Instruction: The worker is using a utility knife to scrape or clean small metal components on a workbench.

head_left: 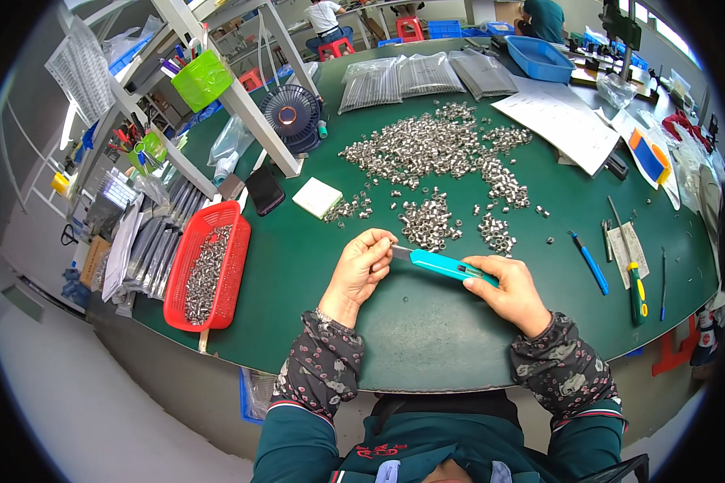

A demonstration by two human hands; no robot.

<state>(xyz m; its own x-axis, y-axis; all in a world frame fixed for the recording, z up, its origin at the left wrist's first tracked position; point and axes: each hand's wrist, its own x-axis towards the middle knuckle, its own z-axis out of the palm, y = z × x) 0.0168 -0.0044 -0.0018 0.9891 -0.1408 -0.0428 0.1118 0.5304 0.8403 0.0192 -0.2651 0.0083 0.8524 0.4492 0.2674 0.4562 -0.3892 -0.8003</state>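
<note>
In my right hand (508, 291) is a teal utility knife (443, 263), its blade (400, 252) slid out and pointing left. My left hand (362, 266) is closed in a pinch at the blade's tip; what sits between thumb and forefinger is too small to make out. Just beyond the knife lies a small heap of short silvery metal sleeves (428, 223). A much larger heap of the same sleeves (419, 149) spreads farther back on the green table (427, 346). To the left, a red plastic basket (240, 270) holds many small metal pieces (208, 274).
Left of the heaps are a phone (264, 191), a white pad (317, 197) and a fan (291, 117). Bagged metal rods (431, 74), a blue tray (540, 59) and paper sheets (560, 121) lie at the back. Right stand a blue pen-like tool (590, 264) and a yellow-green screwdriver (637, 294).
</note>
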